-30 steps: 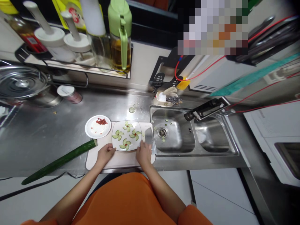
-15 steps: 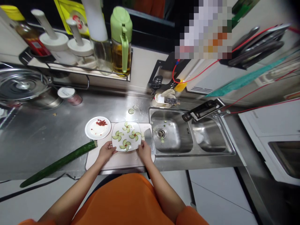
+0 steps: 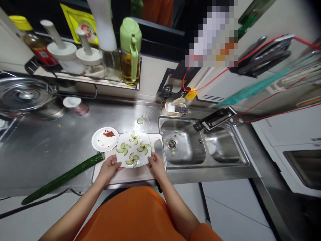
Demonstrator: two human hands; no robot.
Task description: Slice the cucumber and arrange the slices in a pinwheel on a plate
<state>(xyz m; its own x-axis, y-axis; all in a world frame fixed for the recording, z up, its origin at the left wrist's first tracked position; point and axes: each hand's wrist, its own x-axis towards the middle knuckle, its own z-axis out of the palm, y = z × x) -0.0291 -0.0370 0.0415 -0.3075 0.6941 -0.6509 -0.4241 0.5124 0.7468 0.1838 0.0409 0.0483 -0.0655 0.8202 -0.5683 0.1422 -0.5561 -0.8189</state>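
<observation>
A white square plate (image 3: 127, 151) is held between my two hands, over the pale cutting board (image 3: 125, 176). Cucumber slices (image 3: 122, 148) lie on it in several pinwheel shapes, some with red bits in the middle. My left hand (image 3: 110, 167) grips the plate's near left corner, thumb on the rim. At the near right corner my right hand (image 3: 156, 164) pinches the rim in the same way. Just left stands a round white plate (image 3: 100, 144) with small red pieces (image 3: 109, 133). A long cucumber (image 3: 62, 177) lies with its cut end by the board. Right of the plate rests a knife blade (image 3: 158, 149).
To the right is a double steel sink (image 3: 185, 142) with cucumber scraps and a black faucet (image 3: 213, 120). A lidded pot (image 3: 27, 95) and a small jar (image 3: 75, 105) stand at the left. Behind, a rack holds a green-topped oil bottle (image 3: 130, 50) and other seasoning containers.
The square plate has come nearer to me and slightly left, and looks a bit larger and tilted. Both hands moved with it, keeping their grip. The view has shifted slightly.
</observation>
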